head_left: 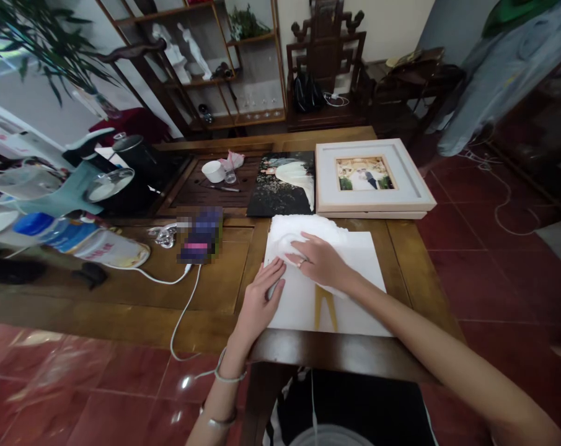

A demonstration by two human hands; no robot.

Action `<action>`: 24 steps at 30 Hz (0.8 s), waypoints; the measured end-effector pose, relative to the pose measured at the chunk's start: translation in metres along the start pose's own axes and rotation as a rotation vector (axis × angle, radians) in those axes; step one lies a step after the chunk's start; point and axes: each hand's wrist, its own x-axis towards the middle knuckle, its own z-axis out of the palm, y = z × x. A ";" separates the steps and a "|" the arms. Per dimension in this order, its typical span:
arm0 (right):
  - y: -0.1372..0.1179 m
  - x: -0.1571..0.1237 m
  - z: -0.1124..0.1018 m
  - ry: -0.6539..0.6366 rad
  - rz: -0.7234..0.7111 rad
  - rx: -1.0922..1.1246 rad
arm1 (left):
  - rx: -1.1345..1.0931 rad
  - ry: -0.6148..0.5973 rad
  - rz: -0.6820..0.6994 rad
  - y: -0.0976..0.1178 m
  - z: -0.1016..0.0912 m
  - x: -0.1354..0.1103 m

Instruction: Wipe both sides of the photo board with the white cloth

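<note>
A clear plastic bottle with a blue cap (82, 238) is at the left, a round white cup (213, 172) sits farther off on a dark wooden tray (187, 193), and at the far side a carved dark-wood chair (325, 46) holds a black bag (307, 93), right of brown wooden shelves (258, 117) bearing white figurines (195, 52).

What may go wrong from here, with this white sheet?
The white sheet might slip on the board under the right hand. The frame sits near the table's right edge, so a bump could push it off. The cable from the phone runs near the left arm; a snag could drag the phone.
</note>
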 end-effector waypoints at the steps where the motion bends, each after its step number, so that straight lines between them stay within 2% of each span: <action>1: 0.006 -0.007 -0.006 0.006 0.022 0.005 | -0.010 -0.004 -0.002 0.001 0.000 0.000; 5: 0.032 -0.040 -0.031 0.068 0.124 0.006 | -0.044 0.001 -0.005 0.003 0.000 0.000; 8: 0.038 -0.073 -0.040 0.127 0.173 -0.022 | -0.050 0.003 -0.008 0.004 0.000 0.000; 11: 0.023 -0.109 -0.042 0.135 0.106 -0.068 | -0.041 0.002 -0.005 0.004 0.001 0.000; 16: -0.015 -0.158 -0.049 -0.024 -0.020 -0.024 | -0.007 -0.041 0.020 0.003 0.000 -0.001; 18: -0.019 -0.162 -0.055 -0.050 -0.025 -0.008 | 0.002 -0.059 0.026 0.003 -0.001 -0.001; 20: -0.012 -0.155 -0.059 -0.063 -0.011 0.005 | 0.008 -0.075 0.026 0.003 -0.002 -0.001; 24: 0.022 -0.116 -0.061 -0.077 0.041 0.036 | 0.012 -0.094 0.033 0.005 -0.003 -0.001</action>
